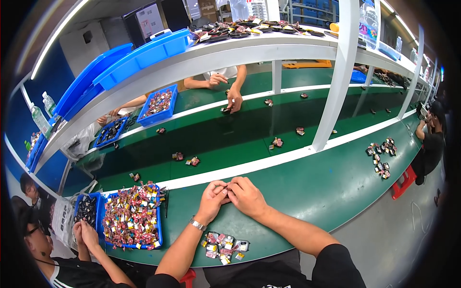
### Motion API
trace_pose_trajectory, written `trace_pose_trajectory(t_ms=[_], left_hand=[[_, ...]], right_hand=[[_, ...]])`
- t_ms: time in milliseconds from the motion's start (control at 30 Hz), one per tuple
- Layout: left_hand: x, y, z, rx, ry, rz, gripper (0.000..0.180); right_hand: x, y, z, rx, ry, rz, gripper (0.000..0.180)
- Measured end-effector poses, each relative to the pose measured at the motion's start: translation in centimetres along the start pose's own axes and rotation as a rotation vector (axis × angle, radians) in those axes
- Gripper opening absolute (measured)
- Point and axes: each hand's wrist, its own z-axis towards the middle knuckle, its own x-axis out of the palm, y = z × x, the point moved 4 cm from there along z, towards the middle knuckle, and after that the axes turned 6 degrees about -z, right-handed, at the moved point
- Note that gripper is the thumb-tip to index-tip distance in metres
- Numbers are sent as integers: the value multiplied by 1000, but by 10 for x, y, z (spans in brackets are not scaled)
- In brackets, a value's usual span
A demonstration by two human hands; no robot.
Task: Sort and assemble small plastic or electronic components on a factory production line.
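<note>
Green belt surface runs the length of the bench, and it serves as the landmark for everything near the wearer. Over its near edge the left hand and the right hand meet fingertip to fingertip, pinched narrowly around a small part that is almost wholly hidden between them; its kind cannot be told. A metal wristwatch sits on the left wrist. Nearer the wearer than the hands, at the belt's front rim, lies a little cluster of small packaged pieces, pink, yellow and dark. To the left of that, on the same belt, stands a blue bin heaped with many such pieces, and another person's hands work at a second, darker bin beside it. By the look of it, the step in hand is fine two-handed work on one piece, fitting or pressing it. Judging from the pinch, any further move would call for steady fingertip pressure and a firm hold, since so small a part could slip onto the belt.
</note>
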Motion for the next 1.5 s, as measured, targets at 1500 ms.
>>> trace_pose_trajectory(t_ms=[1500], left_hand=[[0, -3, 12, 140, -63, 151, 28]], right_hand=[[-78, -287, 44, 889, 342, -523, 30]])
